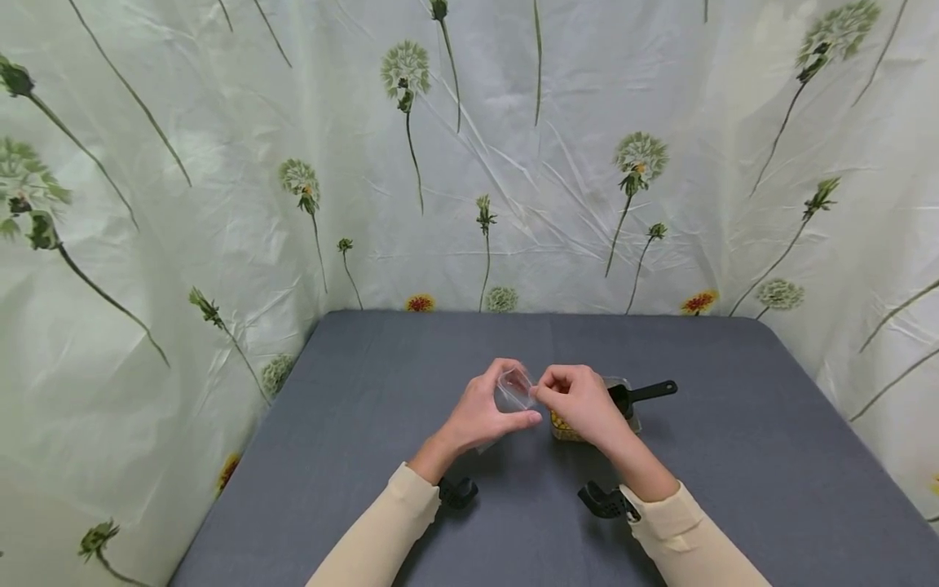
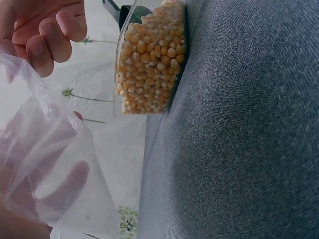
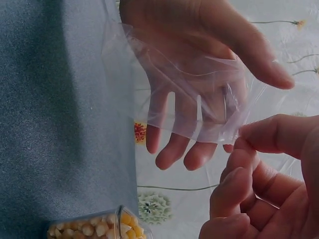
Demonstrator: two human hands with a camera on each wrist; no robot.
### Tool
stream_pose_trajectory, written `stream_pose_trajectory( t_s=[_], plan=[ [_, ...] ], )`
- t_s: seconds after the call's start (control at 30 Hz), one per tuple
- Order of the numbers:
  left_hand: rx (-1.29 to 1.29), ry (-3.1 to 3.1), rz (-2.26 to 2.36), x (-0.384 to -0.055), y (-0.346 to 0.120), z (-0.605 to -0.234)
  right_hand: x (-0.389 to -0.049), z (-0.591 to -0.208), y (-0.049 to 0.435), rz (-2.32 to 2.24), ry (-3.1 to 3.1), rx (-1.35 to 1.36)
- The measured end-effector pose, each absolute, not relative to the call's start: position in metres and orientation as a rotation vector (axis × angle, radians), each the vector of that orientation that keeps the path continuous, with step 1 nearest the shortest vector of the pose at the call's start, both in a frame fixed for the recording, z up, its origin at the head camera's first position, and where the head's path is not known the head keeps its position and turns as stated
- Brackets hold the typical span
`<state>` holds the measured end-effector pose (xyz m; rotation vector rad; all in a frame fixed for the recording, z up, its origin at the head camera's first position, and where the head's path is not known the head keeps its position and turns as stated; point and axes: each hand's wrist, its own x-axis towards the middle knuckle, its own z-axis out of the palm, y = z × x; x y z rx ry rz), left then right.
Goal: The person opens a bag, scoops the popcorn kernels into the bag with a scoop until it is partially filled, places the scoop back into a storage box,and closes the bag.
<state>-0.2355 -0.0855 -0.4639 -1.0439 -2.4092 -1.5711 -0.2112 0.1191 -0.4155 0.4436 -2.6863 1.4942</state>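
A clear plastic bag (image 1: 515, 391) is held above the table, its mouth partly spread. My right hand (image 1: 583, 399) pinches the bag's edge between thumb and index finger, as the right wrist view shows; the other fingers curl loosely. Behind the bag is my left hand (image 1: 477, 414), palm toward it, with the thumb apart and the fingers fairly straight. In the right wrist view the film (image 3: 189, 117) lies across the left palm and fingers. Beside the right hand stands a clear container (image 1: 637, 424) of yellow corn kernels (image 2: 152, 57), partly hidden by that hand.
A black scoop (image 1: 649, 392) rests in the corn container with its handle pointing right. Under everything lies a grey-covered table (image 1: 381, 391). A white curtain (image 1: 352, 122) with a dandelion print hangs behind it and along the sides.
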Motion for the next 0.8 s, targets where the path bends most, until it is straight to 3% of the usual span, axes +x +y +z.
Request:
stream_pose_trajectory(
  t_s=[0.53, 0.8],
  plan=[
    [-0.84, -2.509, -1.592, -0.2311, -0.0791, -0.465, -0.2143, -0.4165, 0.1226, 1.48, -2.702, 0.415],
    [-0.904, -2.465, -1.655, -0.2312, -0.0773, -0.4679, -0.2151, -0.4167, 0.1241, 1.486, -2.721, 0.412]
  ],
)
